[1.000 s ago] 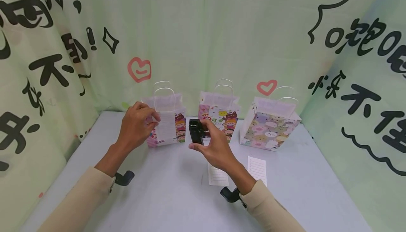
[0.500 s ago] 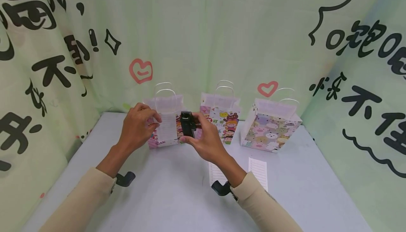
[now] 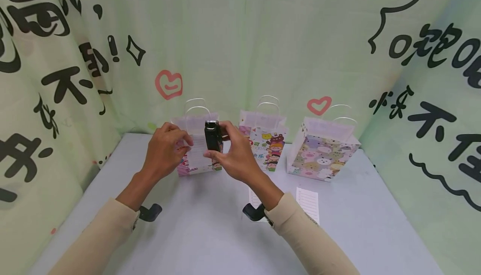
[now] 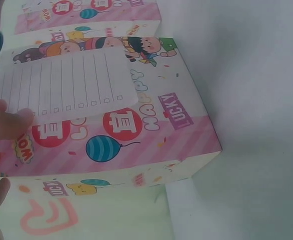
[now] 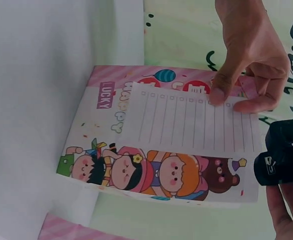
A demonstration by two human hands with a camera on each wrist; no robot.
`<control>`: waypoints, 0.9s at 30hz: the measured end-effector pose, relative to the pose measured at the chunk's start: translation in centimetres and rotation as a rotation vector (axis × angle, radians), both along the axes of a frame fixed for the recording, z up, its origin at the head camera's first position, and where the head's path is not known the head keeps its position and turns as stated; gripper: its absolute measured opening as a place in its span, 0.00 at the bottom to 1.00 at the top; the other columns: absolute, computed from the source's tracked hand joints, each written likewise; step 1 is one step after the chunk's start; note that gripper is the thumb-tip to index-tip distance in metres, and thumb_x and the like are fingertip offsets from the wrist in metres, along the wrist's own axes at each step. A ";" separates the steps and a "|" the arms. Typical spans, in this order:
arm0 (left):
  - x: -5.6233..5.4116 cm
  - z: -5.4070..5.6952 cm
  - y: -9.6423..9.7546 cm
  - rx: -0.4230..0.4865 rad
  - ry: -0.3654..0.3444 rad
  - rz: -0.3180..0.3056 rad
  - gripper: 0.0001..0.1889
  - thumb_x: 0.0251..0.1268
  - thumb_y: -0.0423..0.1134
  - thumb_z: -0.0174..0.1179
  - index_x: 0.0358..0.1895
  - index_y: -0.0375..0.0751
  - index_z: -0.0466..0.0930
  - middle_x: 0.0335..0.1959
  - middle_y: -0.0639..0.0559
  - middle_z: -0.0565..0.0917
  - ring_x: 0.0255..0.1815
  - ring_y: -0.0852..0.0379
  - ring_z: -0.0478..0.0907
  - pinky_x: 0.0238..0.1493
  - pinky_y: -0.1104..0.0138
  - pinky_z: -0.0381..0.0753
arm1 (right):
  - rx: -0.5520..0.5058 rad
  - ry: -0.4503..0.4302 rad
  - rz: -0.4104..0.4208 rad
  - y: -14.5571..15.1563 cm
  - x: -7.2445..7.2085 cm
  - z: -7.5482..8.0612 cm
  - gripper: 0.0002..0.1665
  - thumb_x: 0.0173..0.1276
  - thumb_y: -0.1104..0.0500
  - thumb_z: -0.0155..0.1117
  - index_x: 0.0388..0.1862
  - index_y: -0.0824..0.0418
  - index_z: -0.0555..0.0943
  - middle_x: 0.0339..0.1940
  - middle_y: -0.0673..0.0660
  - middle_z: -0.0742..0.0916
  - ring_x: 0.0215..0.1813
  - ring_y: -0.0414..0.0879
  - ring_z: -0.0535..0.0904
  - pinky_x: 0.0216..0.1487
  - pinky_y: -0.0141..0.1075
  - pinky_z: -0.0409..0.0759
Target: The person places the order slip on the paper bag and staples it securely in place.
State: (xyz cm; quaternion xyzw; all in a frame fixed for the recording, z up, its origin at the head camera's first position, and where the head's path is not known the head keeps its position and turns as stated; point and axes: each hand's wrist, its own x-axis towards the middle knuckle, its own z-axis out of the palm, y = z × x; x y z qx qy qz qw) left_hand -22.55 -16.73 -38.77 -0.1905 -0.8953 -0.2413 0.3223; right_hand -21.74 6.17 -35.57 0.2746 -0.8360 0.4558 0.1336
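My left hand pinches a lined white checklist sheet against the upper part of the left paper gift bag. In the left wrist view the sheet lies flat on the bag's printed front, its tick boxes along one edge. Thumb and fingers of my right hand grip a black stapler, held upright in front of this bag's right side. The right wrist view shows the stapler close beside the sheet's top edge, with my left thumb on the sheet.
A matching cartoon gift bag stands in the middle, and an animal-print bag on the right. Two more lined sheets, a right one and a left one partly under my right arm, lie on the white table. A curtain hangs behind.
My right hand has moved left and slightly up with the stapler, from between the left and middle bags to the left bag's right side. The left hand keeps its pinch on the sheet.
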 end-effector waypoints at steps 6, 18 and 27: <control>0.0 0.1 0.0 -0.001 -0.014 0.005 0.09 0.53 0.27 0.80 0.31 0.41 0.89 0.30 0.47 0.87 0.47 0.47 0.75 0.51 0.51 0.77 | -0.044 0.016 0.069 -0.7 -0.8 0.6 0.41 0.61 0.58 0.84 0.69 0.57 0.73 0.57 0.56 0.88 0.59 0.50 0.86 0.62 0.50 0.86; 0.3 0.1 0.0 -0.001 -0.016 0.006 0.08 0.54 0.28 0.79 0.33 0.41 0.89 0.29 0.46 0.86 0.49 0.46 0.76 0.52 0.51 0.78 | -0.051 0.017 0.148 -2.4 -1.7 1.1 0.40 0.62 0.59 0.82 0.68 0.57 0.71 0.58 0.58 0.89 0.61 0.50 0.87 0.53 0.43 0.90; 0.3 0.1 -0.1 -0.003 -0.005 0.005 0.09 0.55 0.29 0.80 0.35 0.40 0.89 0.29 0.46 0.86 0.48 0.47 0.76 0.50 0.52 0.78 | 0.020 0.071 0.152 -3.1 -2.5 0.6 0.40 0.63 0.59 0.81 0.69 0.58 0.70 0.63 0.59 0.87 0.67 0.52 0.83 0.65 0.45 0.85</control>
